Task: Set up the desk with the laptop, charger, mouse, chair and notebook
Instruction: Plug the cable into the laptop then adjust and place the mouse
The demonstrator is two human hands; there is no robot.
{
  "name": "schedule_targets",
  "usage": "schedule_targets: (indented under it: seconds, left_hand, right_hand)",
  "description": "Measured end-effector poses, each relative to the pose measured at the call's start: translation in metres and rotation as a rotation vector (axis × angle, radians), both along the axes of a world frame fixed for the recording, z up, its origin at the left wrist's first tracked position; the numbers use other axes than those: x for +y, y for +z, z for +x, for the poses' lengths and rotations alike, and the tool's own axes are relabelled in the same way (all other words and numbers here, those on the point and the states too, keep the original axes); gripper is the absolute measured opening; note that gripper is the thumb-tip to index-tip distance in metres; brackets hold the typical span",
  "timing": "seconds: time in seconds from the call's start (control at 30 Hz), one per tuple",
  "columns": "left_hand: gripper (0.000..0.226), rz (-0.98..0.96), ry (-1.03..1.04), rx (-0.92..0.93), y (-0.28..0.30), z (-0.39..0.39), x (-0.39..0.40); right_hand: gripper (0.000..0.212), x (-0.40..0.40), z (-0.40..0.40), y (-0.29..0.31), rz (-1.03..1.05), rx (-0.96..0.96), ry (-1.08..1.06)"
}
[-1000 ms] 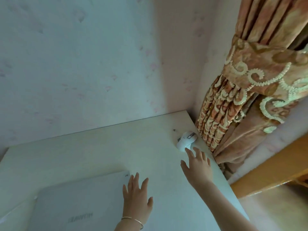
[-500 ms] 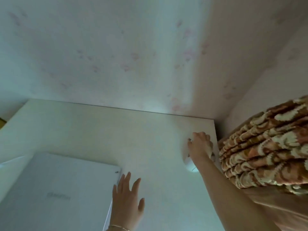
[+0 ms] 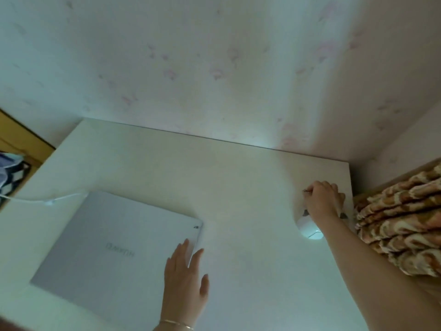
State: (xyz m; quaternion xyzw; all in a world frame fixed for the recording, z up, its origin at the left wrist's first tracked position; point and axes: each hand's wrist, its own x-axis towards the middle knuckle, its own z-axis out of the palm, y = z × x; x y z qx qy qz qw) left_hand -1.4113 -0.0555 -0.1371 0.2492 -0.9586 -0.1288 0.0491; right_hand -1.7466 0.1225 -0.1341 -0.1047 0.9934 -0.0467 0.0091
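A closed silver laptop (image 3: 114, 244) lies on the white desk (image 3: 214, 177) at the left. A thin white charger cable (image 3: 45, 199) runs from the desk's left edge to the laptop's far corner. My left hand (image 3: 185, 280) rests flat with fingers spread, its fingertips on the laptop's right edge. A white mouse (image 3: 309, 226) sits near the desk's right edge. My right hand (image 3: 322, 201) is closed over the front of the mouse, hiding most of it. No chair or notebook is in view.
A patterned orange curtain (image 3: 403, 225) hangs right beside the desk's right edge. The desk stands against a pale wall (image 3: 214, 68) in a corner. At the far left are a wooden frame (image 3: 21, 132) and some checked fabric (image 3: 12, 173).
My right hand reached the mouse and closed over it. The view swung left, showing more of the laptop and the cable. My left hand stayed by the laptop's edge.
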Motion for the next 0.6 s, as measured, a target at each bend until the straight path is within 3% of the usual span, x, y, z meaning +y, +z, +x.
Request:
schedule_targets:
  seconds: [0.17, 0.37, 0.6]
  left_hand:
    - [0.069, -0.013, 0.016, 0.034, 0.004, 0.005, -0.011]
    - [0.052, 0.003, 0.016, 0.044, 0.006, -0.002, -0.034]
    - [0.056, 0.006, -0.026, -0.008, 0.004, -0.008, -0.061]
  right_hand:
    - [0.02, 0.0, 0.0, 0.006, -0.094, 0.005, 0.023]
    - [0.005, -0.033, 0.06, 0.022, -0.725, -0.03, 0.162]
    - [0.008, -0.086, 0.187, -0.017, -0.873, -0.097, 0.396]
